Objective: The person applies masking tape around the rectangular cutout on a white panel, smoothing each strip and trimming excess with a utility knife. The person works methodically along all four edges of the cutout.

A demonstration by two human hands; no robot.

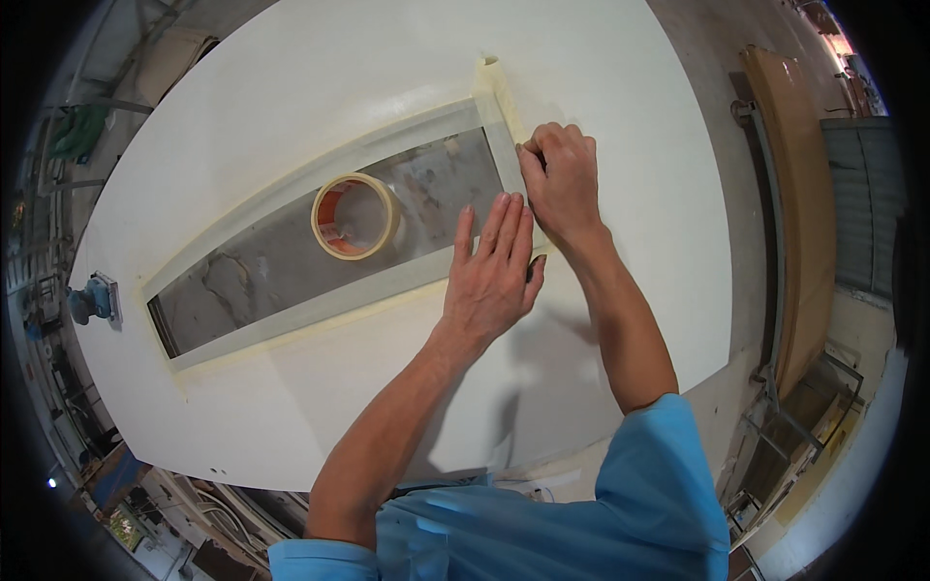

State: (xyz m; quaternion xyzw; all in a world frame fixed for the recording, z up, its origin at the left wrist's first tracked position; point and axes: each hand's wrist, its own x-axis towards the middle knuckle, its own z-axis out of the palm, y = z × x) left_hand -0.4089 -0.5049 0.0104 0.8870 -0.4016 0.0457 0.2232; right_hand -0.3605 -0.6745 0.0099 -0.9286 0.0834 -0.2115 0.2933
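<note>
Masking tape (508,111) is edging a window (232,281) in a white panel (635,107). The left hand (489,281) is lying flat, fingers extended, hiding some; the right hand (565,184) is making a fist, fingertips hidden: whether it is clamping tape, I cannot tell. A tape roll (389,218) is showing illegible core print; beyond, a blue palm sander (90,301) is lying.

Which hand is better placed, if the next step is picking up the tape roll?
Probably the left hand: it is nearer the tape roll and lies outstretched. The right hand is farther away, curled beside the taped border.
</note>
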